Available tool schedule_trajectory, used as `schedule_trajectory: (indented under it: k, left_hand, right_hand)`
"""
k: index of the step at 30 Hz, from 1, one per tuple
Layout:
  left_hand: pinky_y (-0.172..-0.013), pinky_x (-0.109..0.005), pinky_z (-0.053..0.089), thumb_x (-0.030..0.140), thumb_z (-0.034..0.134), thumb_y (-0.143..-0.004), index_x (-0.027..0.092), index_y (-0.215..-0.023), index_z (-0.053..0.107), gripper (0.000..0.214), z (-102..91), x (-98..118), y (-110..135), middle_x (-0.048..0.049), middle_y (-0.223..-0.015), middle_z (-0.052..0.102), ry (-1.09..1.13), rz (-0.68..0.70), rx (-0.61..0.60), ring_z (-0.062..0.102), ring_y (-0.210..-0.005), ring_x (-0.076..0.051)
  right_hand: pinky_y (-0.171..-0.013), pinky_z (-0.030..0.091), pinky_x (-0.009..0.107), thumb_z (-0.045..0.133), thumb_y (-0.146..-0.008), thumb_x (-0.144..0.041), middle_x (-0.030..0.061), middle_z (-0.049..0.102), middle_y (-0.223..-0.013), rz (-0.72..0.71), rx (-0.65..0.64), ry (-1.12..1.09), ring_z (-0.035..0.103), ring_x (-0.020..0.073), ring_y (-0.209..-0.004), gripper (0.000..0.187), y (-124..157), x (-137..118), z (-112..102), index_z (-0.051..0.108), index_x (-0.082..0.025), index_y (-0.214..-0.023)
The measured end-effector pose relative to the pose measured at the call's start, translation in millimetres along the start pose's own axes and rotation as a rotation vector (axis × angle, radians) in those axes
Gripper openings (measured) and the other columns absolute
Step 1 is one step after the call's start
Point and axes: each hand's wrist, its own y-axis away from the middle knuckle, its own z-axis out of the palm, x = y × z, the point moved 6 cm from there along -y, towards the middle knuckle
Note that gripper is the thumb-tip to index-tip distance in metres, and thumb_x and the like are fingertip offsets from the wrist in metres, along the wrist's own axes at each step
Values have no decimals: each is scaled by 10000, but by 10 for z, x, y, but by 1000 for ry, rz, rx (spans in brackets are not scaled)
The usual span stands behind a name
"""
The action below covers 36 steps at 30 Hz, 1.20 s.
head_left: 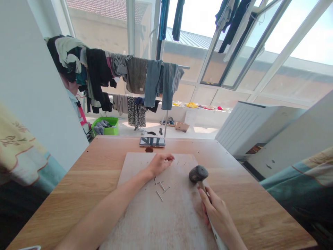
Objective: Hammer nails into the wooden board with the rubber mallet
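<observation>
My right hand (214,208) is wrapped round the handle of a hammer with a thick black head (198,173), held at the right side of a pale wooden board (156,225). Over the far part of the board is my left hand (161,164), fingers bent and drawn together; whatever is between the fingertips is too small to make out. Several loose nails (159,196) lie on the board below my left wrist. To the right of my left fingers, a few thin nails (185,163) seem to stand up from the board.
Under the board is a wooden table (234,194); a phone (152,141) lies near its far edge, by a dark round hole (149,150). Beyond stand a clothes rack hung with laundry (136,74) and a green basket (111,130). Curtains (23,149) flank both sides.
</observation>
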Motion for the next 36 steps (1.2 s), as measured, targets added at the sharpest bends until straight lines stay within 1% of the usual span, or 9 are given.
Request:
schedule_trajectory:
  k: [4,8,10,13,16,20,28,33,36]
  left_hand:
    - [-736,-230,506,128,604,-831,162,-917,726,154,6,3,4,-28,-827,737,-67,-2,-29,665,-755,-143]
    - [-730,-227,502,137,610,-829,165,-924,726,153,8,-18,4,-28,-820,735,-81,-30,-32,663,-748,-141]
    - [-724,-227,502,147,623,-824,171,-930,726,150,13,-28,1,-25,-826,736,-80,-35,-39,659,-741,-140]
    - [-727,-229,503,144,639,-814,169,-947,720,158,19,-37,-7,-24,-829,740,-66,-34,-42,653,-738,-139]
    - [-742,-231,506,112,649,-798,157,-978,706,194,20,-44,-17,-25,-820,743,-36,-39,-25,653,-731,-134]
    - [-731,-230,510,82,649,-782,157,-1018,691,250,29,-46,-23,-20,-815,748,-9,-50,-11,657,-719,-129]
    - [-685,-220,486,41,643,-768,159,-1081,695,339,13,-14,-31,-11,-783,747,-57,-18,19,638,-671,-126]
    - [-693,-225,486,66,663,-762,152,-1108,681,358,17,-20,-27,-14,-783,746,-14,-19,8,646,-691,-134]
    - [-689,-223,478,39,621,-755,152,-1093,682,362,30,-23,-19,-1,-745,724,-21,-22,12,623,-666,-125]
  right_hand:
    - [-308,406,258,382,-880,-597,-84,487,-436,-16,22,3,521,184,-323,484,9,-21,-12,528,-216,-1139]
    - [-302,396,249,412,-869,-615,-85,476,-461,-30,5,-29,505,161,-321,472,26,-87,-11,547,-209,-1069]
    - [-294,369,233,444,-860,-625,-93,459,-474,-73,10,-78,484,137,-311,457,28,-196,-14,553,-211,-1019]
    - [-279,325,205,450,-869,-630,-112,436,-489,-159,36,-145,448,104,-288,449,-5,-452,-10,535,-217,-1023]
    - [-277,329,188,446,-882,-606,-115,444,-504,-200,-18,-153,449,89,-292,389,-104,-697,78,512,-227,-945]
    - [-277,344,184,440,-895,-561,-111,449,-497,-226,-67,-114,456,87,-300,331,-240,-878,223,465,-239,-820]
    - [-280,340,185,414,-902,-486,-109,448,-464,-242,-66,1,484,102,-294,265,-293,-921,404,457,-244,-803]
    - [-289,363,188,390,-918,-498,-111,457,-487,-238,-46,-20,498,106,-312,269,-314,-884,411,468,-244,-875]
    - [-278,347,183,409,-900,-498,-105,463,-495,-235,-63,-10,482,95,-303,274,-301,-890,407,464,-239,-831]
